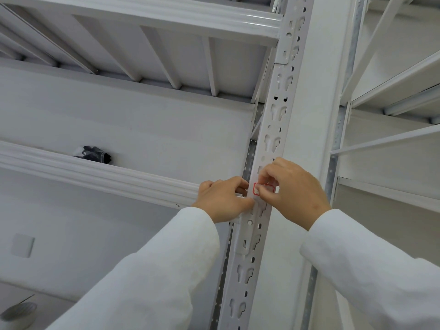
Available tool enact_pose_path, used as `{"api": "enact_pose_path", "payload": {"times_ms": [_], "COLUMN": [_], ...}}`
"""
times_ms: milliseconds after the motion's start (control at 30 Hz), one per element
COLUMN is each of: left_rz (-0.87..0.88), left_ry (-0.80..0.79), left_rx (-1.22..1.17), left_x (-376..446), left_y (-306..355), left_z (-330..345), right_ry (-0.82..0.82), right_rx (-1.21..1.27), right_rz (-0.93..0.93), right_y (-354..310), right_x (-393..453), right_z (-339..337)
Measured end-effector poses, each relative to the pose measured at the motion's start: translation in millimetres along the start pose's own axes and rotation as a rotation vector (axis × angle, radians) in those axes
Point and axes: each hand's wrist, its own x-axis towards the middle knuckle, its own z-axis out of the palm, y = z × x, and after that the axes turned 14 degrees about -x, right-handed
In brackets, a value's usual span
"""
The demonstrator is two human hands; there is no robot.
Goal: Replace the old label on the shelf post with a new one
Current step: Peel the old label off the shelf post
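A white perforated shelf post (277, 120) runs up the middle of the view. A small white label with a red border (260, 188) lies against its front face, partly hidden by fingers. My right hand (294, 191) pinches the label from the right with thumb and forefinger. My left hand (222, 198) rests on the post's left edge where a shelf beam joins it, its thumb tip touching the post just below the label. Both arms are in white sleeves. Whether this label is the old one or the new one I cannot tell.
A white shelf beam (95, 172) runs left from the post, with a dark bundled object (95, 153) on the shelf behind it. Another shelf's underside (142, 44) is overhead. More white shelving (392, 91) stands to the right. A grey round object (19, 313) sits at the lower left.
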Motion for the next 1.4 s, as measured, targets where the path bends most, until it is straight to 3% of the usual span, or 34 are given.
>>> {"api": "enact_pose_path", "payload": {"times_ms": [567, 800, 1133, 1267, 1400], "left_rz": [0.001, 0.001, 0.000, -0.002, 0.001], "left_ry": [-0.001, -0.009, -0.006, -0.008, -0.009], "left_rx": [0.009, 0.024, 0.013, 0.012, 0.017], "left_x": [1, 0, 0, 0, -1], "left_y": [0, 0, -1, -1, 0], "left_z": [1, 0, 0, 0, 0], "right_ry": [0.007, 0.135, 0.102, 0.086, 0.176], "right_rx": [-0.145, -0.349, -0.134, -0.170, -0.300], "right_rz": [-0.107, -0.270, -0.184, -0.173, -0.277], "right_y": [0, 2, 11, 9, 6], "right_x": [8, 11, 4, 7, 9], "right_z": [1, 10, 7, 5, 8]}}
